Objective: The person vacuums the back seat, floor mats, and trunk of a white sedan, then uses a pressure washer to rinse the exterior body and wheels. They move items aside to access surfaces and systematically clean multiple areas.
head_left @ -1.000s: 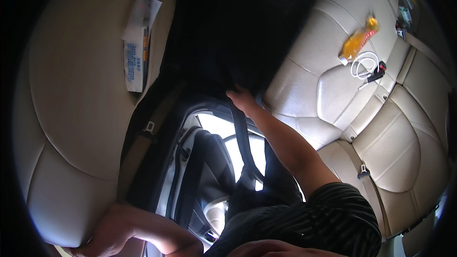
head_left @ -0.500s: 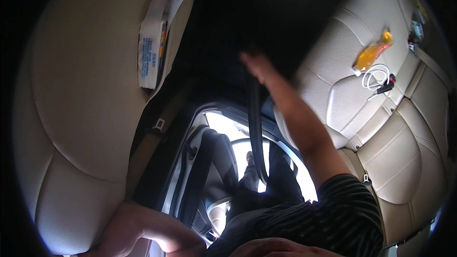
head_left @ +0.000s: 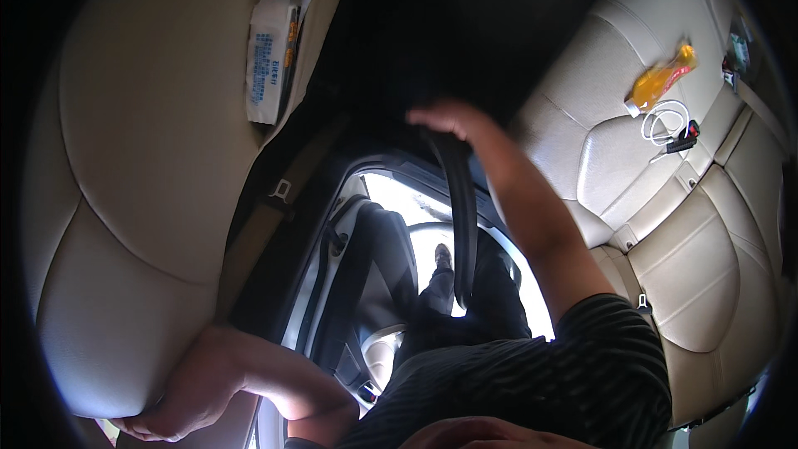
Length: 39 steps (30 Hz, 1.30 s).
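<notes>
My right hand [head_left: 453,119] is closed around the upper end of a long black hose-like tube [head_left: 462,224] in the dark footwell. From there the tube hangs down past the open door towards my legs. Whatever lies beyond my fingers is lost in shadow, and I cannot make out the tube's tip. At lower left, my left hand [head_left: 170,403] grips the edge of the beige seat back [head_left: 125,316], its fingers curled round that edge.
To the right runs a beige rear seat [head_left: 573,125], bearing an orange-yellow bottle [head_left: 662,76], a coiled white cable [head_left: 659,122] and seat-belt buckles. A white paper packet [head_left: 264,83] sticks out of the seat-back pocket. A car door [head_left: 366,274] stands open by my legs.
My right hand has come slightly nearer to me, and the tube bows further to the right. My left hand stays at the seat edge. The whole view has shifted a little.
</notes>
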Available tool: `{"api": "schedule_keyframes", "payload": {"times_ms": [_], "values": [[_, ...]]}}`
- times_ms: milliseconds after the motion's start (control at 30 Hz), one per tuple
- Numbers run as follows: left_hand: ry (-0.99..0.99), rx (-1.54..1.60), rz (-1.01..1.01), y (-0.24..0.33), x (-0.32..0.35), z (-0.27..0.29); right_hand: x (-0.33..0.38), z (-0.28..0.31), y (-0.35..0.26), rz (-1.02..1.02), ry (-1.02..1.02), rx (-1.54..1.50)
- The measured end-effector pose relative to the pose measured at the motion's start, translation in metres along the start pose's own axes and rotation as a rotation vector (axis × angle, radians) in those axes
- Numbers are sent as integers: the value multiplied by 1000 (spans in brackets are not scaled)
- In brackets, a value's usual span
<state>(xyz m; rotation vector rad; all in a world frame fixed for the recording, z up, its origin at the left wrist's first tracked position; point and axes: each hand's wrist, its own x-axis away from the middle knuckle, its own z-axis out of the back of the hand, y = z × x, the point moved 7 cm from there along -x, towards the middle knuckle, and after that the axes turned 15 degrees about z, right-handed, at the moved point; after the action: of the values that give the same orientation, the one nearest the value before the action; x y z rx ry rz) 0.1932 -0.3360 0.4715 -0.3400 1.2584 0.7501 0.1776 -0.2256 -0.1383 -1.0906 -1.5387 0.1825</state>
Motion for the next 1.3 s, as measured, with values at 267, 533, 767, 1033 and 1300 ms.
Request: {"api": "schedule_keyframes", "payload": {"times_ms": [267, 533, 767, 1033, 1300], "values": [[-6, -6, -27, 4, 6, -2, -15, -33, -25, 98, 40, 779], [-25, -3, -76, 8, 15, 2, -2, -11, -43, 248, 293, 748], [-34, -2, -95, 11, 18, 1, 9, 22, -32, 88, 265, 250], [-38, 11, -103, 12, 19, -1, 22, 34, -31, 185, 405, 276], [-54, 37, -142, 10, 21, 2, -2, 32, -109, 404, 363, 526]]}}
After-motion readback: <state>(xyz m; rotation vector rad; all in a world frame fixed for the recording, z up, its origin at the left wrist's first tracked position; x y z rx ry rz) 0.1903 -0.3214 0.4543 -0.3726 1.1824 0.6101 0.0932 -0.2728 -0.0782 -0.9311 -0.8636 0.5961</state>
